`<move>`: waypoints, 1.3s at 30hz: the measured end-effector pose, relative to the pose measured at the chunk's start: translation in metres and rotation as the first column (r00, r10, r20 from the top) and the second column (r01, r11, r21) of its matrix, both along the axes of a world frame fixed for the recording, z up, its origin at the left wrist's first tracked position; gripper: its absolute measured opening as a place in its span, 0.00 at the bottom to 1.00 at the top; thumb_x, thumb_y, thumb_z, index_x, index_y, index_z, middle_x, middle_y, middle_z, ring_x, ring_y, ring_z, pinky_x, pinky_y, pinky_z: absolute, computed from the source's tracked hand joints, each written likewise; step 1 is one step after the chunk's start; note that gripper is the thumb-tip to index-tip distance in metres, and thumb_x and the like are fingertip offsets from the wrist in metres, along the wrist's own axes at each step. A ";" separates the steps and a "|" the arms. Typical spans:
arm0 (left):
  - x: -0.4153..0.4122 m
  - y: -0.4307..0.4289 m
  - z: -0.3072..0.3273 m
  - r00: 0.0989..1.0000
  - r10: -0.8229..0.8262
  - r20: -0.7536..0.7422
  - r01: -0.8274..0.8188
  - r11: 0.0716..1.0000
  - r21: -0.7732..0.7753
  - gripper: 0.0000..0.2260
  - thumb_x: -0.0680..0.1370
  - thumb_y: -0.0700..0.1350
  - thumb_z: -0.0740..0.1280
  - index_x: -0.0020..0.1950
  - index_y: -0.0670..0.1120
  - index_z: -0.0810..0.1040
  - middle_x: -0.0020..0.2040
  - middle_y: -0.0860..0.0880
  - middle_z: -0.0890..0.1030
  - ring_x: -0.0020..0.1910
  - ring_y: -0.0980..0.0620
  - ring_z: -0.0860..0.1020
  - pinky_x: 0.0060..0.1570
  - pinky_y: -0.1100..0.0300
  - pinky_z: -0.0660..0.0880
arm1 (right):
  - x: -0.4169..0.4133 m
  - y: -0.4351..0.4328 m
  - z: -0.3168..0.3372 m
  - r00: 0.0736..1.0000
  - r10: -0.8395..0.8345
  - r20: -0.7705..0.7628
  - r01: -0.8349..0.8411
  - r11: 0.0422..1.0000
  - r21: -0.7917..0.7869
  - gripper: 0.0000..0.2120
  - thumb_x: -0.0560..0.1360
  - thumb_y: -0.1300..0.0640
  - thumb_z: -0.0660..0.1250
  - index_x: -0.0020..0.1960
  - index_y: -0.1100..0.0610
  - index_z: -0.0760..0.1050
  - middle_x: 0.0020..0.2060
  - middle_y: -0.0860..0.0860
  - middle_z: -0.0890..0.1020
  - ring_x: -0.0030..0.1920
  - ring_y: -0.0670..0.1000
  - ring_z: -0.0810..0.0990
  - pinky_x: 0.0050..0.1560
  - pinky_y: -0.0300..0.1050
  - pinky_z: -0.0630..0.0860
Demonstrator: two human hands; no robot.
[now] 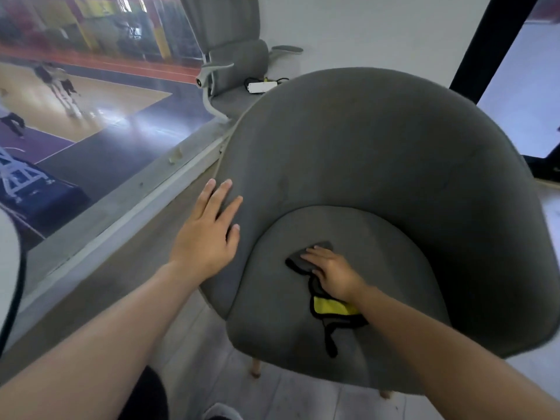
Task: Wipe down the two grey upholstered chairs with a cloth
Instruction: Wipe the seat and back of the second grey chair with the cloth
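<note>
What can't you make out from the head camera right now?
- Cloth: partly hidden under the right hand and forearm, head view.
- Far chair: backrest cut off by the top edge; seat partly hidden by the near chair.
- Near chair's legs: mostly hidden beneath its seat.
- Stains on the upholstery: too blurred to tell.

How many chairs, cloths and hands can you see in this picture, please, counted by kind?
Chairs: 2 (tub chair, office chair behind it)
Cloths: 1 (cloth on the tub chair's seat)
Hands: 2 (left hand, right hand)
Total: 5
</note>
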State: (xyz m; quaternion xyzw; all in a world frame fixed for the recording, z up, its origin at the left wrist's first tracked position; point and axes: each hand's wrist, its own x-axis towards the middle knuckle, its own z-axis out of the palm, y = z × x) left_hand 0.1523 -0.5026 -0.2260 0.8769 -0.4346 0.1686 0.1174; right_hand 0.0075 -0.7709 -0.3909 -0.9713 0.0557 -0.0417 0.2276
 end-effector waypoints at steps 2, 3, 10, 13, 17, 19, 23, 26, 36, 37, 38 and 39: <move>0.001 0.000 -0.009 1.000 -0.016 -0.019 0.014 0.997 -0.073 0.27 0.81 0.51 0.56 0.79 0.42 0.64 0.82 0.47 0.57 0.82 0.49 0.49 0.78 0.51 0.56 | 0.037 -0.013 0.001 0.998 -0.053 0.027 0.052 0.998 0.020 0.21 0.79 0.61 0.63 0.72 0.54 0.70 0.72 0.55 0.71 0.74 0.56 0.65 0.73 0.54 0.64; 0.000 0.001 -0.012 0.999 -0.023 -0.039 0.019 0.995 -0.100 0.28 0.81 0.50 0.57 0.80 0.42 0.63 0.82 0.48 0.56 0.82 0.51 0.48 0.78 0.54 0.54 | 0.057 -0.021 0.003 0.996 -0.080 0.038 0.079 0.997 0.022 0.21 0.79 0.62 0.63 0.72 0.56 0.70 0.72 0.56 0.70 0.75 0.57 0.64 0.74 0.52 0.61; 0.001 0.001 -0.016 0.988 -0.078 -0.130 0.041 0.963 -0.267 0.25 0.80 0.46 0.62 0.78 0.41 0.66 0.81 0.50 0.60 0.82 0.52 0.52 0.79 0.61 0.49 | 0.154 -0.055 0.003 0.963 -0.258 -0.077 0.259 0.966 0.009 0.20 0.81 0.55 0.60 0.72 0.53 0.69 0.72 0.53 0.69 0.74 0.56 0.62 0.72 0.51 0.61; 0.000 0.001 -0.018 0.987 -0.096 -0.130 0.055 0.957 -0.286 0.25 0.81 0.45 0.62 0.78 0.41 0.66 0.81 0.48 0.60 0.82 0.50 0.52 0.80 0.56 0.51 | 0.154 -0.044 -0.001 0.971 -0.238 0.032 0.238 0.971 -0.007 0.18 0.78 0.58 0.61 0.67 0.54 0.74 0.66 0.55 0.75 0.69 0.57 0.69 0.66 0.50 0.65; -0.017 0.002 -0.020 0.986 -0.118 -0.121 0.074 0.946 -0.315 0.23 0.81 0.43 0.63 0.76 0.39 0.69 0.80 0.44 0.62 0.82 0.45 0.54 0.80 0.48 0.55 | 0.122 0.007 -0.008 0.993 -0.039 0.111 0.035 0.999 0.041 0.21 0.77 0.58 0.63 0.69 0.51 0.73 0.67 0.51 0.75 0.70 0.54 0.69 0.65 0.49 0.64; -0.035 0.005 -0.020 0.987 -0.112 -0.119 0.069 0.946 -0.316 0.22 0.81 0.42 0.64 0.75 0.38 0.70 0.80 0.44 0.62 0.82 0.44 0.54 0.79 0.48 0.56 | 0.098 0.033 -0.009 0.995 0.008 0.097 -0.009 1.000 0.014 0.23 0.78 0.54 0.60 0.72 0.50 0.69 0.72 0.48 0.71 0.74 0.51 0.64 0.70 0.50 0.61; -0.075 0.008 -0.020 0.999 -0.023 -0.047 0.012 0.978 -0.208 0.24 0.82 0.47 0.62 0.76 0.39 0.69 0.81 0.45 0.60 0.82 0.44 0.52 0.80 0.55 0.51 | 0.037 0.057 -0.002 0.997 0.074 -0.003 -0.074 0.996 -0.046 0.25 0.80 0.50 0.58 0.77 0.46 0.60 0.76 0.44 0.62 0.77 0.47 0.55 0.75 0.52 0.53; -0.088 0.009 -0.020 1.000 0.025 0.010 -0.024 0.996 -0.086 0.25 0.81 0.50 0.59 0.76 0.40 0.69 0.81 0.43 0.59 0.82 0.41 0.51 0.79 0.41 0.54 | -0.023 0.080 0.002 0.987 0.158 -0.001 -0.157 0.983 -0.093 0.26 0.80 0.49 0.58 0.77 0.46 0.60 0.77 0.44 0.61 0.78 0.47 0.53 0.75 0.52 0.52; -0.101 0.047 0.003 0.980 -0.166 0.110 0.125 0.943 0.307 0.22 0.82 0.48 0.53 0.67 0.40 0.79 0.78 0.38 0.66 0.78 0.41 0.63 0.76 0.45 0.64 | -0.184 0.090 0.005 0.749 0.633 -0.194 -0.661 0.695 -0.284 0.27 0.77 0.60 0.63 0.73 0.45 0.64 0.77 0.44 0.59 0.79 0.50 0.50 0.69 0.62 0.65; -0.098 0.048 0.006 0.973 -0.201 0.115 0.156 0.936 0.314 0.21 0.81 0.47 0.54 0.65 0.40 0.80 0.76 0.38 0.69 0.77 0.40 0.66 0.74 0.44 0.66 | -0.188 0.084 0.010 0.729 0.661 -0.177 -0.678 0.661 -0.323 0.25 0.77 0.60 0.63 0.72 0.46 0.66 0.77 0.45 0.61 0.78 0.50 0.53 0.68 0.59 0.66; -0.093 0.046 0.010 0.968 -0.220 0.125 0.171 0.933 0.317 0.20 0.81 0.47 0.54 0.64 0.40 0.80 0.75 0.38 0.70 0.75 0.40 0.68 0.74 0.44 0.67 | -0.188 0.076 0.017 0.747 0.650 -0.144 -0.651 0.668 -0.360 0.24 0.77 0.59 0.62 0.71 0.46 0.67 0.76 0.45 0.62 0.78 0.50 0.55 0.68 0.56 0.67; -0.088 0.043 0.014 0.965 -0.223 0.135 0.173 0.935 0.309 0.20 0.81 0.47 0.54 0.63 0.40 0.80 0.74 0.39 0.71 0.75 0.40 0.68 0.73 0.43 0.67 | -0.184 0.067 0.026 0.795 0.599 -0.098 -0.587 0.717 -0.376 0.24 0.76 0.57 0.60 0.71 0.45 0.67 0.76 0.44 0.63 0.78 0.49 0.55 0.67 0.53 0.68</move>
